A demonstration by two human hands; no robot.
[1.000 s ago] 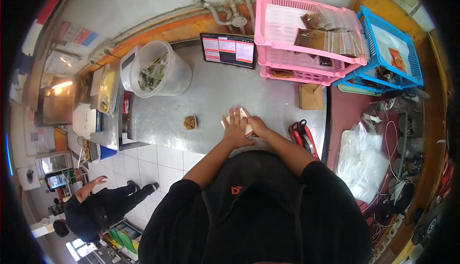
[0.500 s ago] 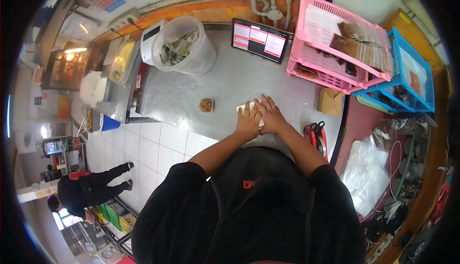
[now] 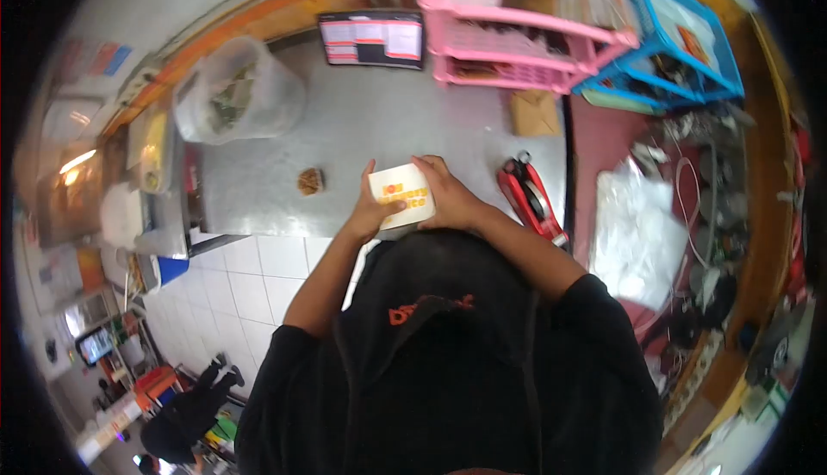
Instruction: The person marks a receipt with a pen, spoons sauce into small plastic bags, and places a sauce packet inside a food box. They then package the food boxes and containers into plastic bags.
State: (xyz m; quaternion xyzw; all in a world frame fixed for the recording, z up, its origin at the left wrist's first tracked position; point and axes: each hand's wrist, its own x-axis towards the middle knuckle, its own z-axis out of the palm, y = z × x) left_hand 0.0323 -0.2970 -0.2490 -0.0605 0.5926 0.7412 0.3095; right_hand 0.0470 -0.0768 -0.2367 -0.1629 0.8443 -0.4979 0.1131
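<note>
Two bare hands gripped a small white box point(image 3: 407, 180) between them, close to the front edge of the metal surface point(image 3: 345, 122), around the middle of that edge. The left hand point(image 3: 369, 211) was curled against the box's left side with its thumb lying over the printed face, while the right hand point(image 3: 450, 200) pressed along the right side, its fingers at the far right corner. Yellow-orange lettering (partly covered by the thumb) marked the top. Whether the box touched the surface or was lifted, I could not tell.

To the left of the hands, a tub of brown food point(image 3: 308, 182) stood nearer the front edge than the back. A red tool point(image 3: 530, 195) lay by the front right corner, and a brown carton point(image 3: 536, 115) sat at the right edge, farther back. Along the back edge were a tablet point(image 3: 372, 40) and, towards the back left corner, a translucent bucket point(image 3: 277, 100) with green leaves inside. Pink baskets point(image 3: 530, 18) occupied the back right corner.
</note>
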